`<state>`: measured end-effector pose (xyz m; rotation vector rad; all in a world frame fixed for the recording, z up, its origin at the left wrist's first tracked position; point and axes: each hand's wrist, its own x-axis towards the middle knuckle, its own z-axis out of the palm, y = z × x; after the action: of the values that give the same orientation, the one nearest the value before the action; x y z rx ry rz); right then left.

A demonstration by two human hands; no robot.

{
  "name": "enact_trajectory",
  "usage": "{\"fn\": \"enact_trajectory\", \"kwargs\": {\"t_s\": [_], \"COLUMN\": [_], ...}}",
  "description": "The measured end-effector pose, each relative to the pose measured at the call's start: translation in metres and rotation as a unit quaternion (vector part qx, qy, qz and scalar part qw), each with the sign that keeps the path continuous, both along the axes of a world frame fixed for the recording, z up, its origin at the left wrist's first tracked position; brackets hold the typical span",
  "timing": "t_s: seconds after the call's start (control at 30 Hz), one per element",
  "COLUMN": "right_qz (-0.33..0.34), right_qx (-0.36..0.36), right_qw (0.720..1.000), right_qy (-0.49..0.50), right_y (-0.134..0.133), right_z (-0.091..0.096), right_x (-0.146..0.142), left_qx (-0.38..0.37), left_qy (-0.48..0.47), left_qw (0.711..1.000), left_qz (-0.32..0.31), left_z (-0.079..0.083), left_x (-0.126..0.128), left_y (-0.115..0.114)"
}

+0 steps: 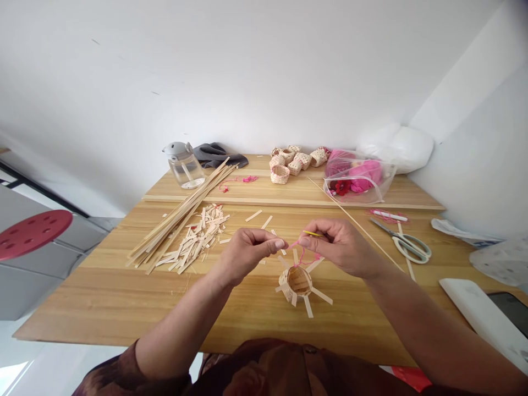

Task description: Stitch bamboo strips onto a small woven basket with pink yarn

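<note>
A small unfinished woven basket (295, 281) of pale wooden strips sits on the wooden table (99, 297), its loose strips splaying out like spokes. Above it, my left hand (247, 254) pinches the end of a pink thread (297, 250) between finger and thumb. My right hand (334, 246) grips a thin yellow needle (312, 234) and the thread together. The thread runs between both hands and dips towards the basket. The fingers hide the needle's lower end.
Left of the hands lie a long bundle of wooden strips (177, 217) and a heap of cut scraps (196, 239). Scissors (406, 243) lie to the right. At the back stand several small woven baskets (280, 174), a clear bag of pink flowers (358, 177), and a glass jug (185, 166).
</note>
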<state>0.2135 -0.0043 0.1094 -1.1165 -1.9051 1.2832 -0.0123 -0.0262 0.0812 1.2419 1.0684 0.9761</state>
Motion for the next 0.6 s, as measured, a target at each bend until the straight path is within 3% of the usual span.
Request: {"fn": "enact_trajectory", "kwargs": {"t_s": [0.17,0.47,0.6], "right_qz": [0.004,0.035,0.041], "right_qx": [-0.013,-0.004,0.003], "right_qw": [1.000,0.999,0.999], "right_qy": [0.001,-0.023,-0.030], "right_y": [0.0023,0.0046,0.0040], "right_z": [-0.0003,-0.0061,-0.0066], "right_x": [-0.0009,-0.0027,-0.0027], "left_qx": [-0.009,-0.064,-0.082], "left_qy": [-0.004,0.026,0.003], "left_qw": [1.000,0.996,0.994], "left_qz": [0.013,-0.065,-0.065], "left_z": [-0.0012,-0.0026,-0.0029], "left_x": [-0.0019,0.0011,0.0035], "left_y": [0.0010,0.0043,0.0056]}}
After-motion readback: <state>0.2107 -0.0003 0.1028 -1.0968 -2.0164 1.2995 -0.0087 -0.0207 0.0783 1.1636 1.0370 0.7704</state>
